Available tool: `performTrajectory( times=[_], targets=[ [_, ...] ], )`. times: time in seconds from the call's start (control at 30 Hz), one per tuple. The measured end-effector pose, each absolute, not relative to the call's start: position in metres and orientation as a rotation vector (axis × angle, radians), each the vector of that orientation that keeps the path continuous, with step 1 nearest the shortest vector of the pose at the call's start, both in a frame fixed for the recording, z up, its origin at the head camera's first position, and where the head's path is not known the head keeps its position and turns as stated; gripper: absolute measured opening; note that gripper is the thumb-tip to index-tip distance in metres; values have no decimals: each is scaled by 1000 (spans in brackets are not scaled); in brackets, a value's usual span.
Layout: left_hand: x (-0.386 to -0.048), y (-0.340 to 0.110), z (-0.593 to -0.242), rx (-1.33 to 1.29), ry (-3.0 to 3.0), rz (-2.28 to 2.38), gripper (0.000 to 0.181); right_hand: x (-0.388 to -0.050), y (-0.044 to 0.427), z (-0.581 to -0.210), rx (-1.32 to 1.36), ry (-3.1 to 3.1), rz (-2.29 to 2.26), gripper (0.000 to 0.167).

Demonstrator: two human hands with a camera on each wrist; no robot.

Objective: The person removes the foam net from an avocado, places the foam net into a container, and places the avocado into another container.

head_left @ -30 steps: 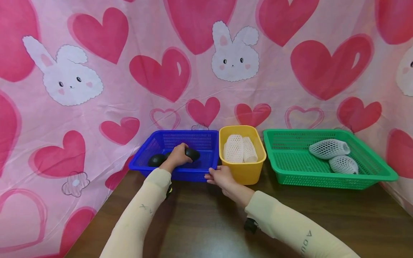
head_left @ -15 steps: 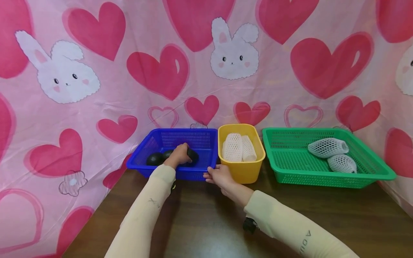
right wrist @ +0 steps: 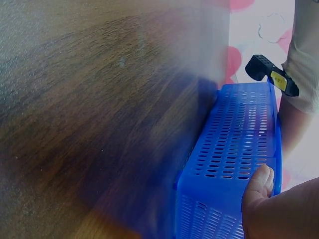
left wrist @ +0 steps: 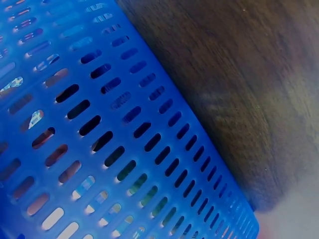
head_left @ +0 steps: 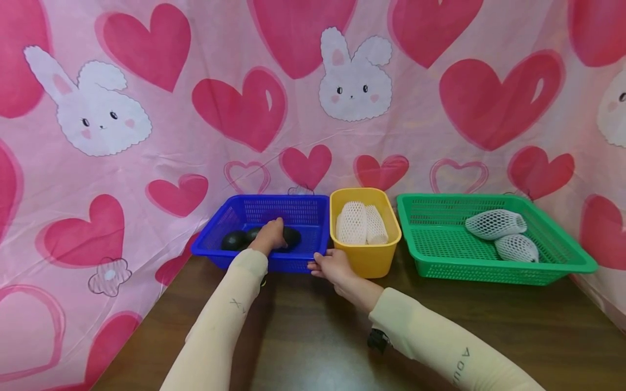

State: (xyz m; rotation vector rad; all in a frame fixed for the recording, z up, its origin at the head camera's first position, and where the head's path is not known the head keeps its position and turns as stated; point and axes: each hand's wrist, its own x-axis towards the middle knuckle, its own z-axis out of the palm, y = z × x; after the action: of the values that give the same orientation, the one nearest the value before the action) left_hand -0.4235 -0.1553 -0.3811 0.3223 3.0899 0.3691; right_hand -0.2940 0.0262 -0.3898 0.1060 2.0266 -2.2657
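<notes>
Table [head_left: 313,342]: brown wood grain is spreading beneath three containers, catching a pale sheen near the front.
Backdrop [head_left: 415,117]: pink cloth (hearts and white rabbits) is hanging behind.
Blue basket [head_left: 288,265]: it is standing leftmost, holding several dark ovals [head_left: 235,240].
Left hand [head_left: 270,237]: it is reaching inside, grasping the rightmost dark oval [head_left: 293,237].
Right hand [head_left: 335,266]: it is pinching the blue basket's near right corner.
Yellow bin [head_left: 369,263]: it is holding white foam nets [head_left: 353,224].
Green basket [head_left: 489,275]: two netted ovals [head_left: 496,224] are lying toward its right.
Left wrist view: slotted blue wall is filling it, hiding that hand's grasp.
Right wrist view: it is revealing a black wrist device [right wrist: 259,68], barely peeking out in the head view.
</notes>
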Motion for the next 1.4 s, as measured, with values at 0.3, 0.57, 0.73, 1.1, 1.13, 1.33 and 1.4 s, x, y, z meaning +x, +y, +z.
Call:
performTrajectory(
  times=[0.3,0.57,0.73,1.1,1.13,1.33,1.4],
  targets=[
    [-421,-156,-381,298,3086,361,57,-294,25,-391,139,2035,-2230,25],
    [-416,-156,-375,275,3084,359,60,-294,26,-391,128,2032,-2252,26],
    [-415,-156,-372,297,3100,350,59,-294,27,-390,134,2030,-2241,26],
    [-411,-159,-363,390,3134,392,59,-294,33,-387,124,2046,-2196,24],
    [-410,-159,-362,405,3136,406,60,-294,33,-387,113,2037,-2205,23],
    [-405,-160,-355,444,3130,496,66,-288,39,-386,69,2071,-2172,22],
    [-403,-160,-352,453,3129,529,68,-286,43,-384,58,2096,-2133,22]
  ],
)
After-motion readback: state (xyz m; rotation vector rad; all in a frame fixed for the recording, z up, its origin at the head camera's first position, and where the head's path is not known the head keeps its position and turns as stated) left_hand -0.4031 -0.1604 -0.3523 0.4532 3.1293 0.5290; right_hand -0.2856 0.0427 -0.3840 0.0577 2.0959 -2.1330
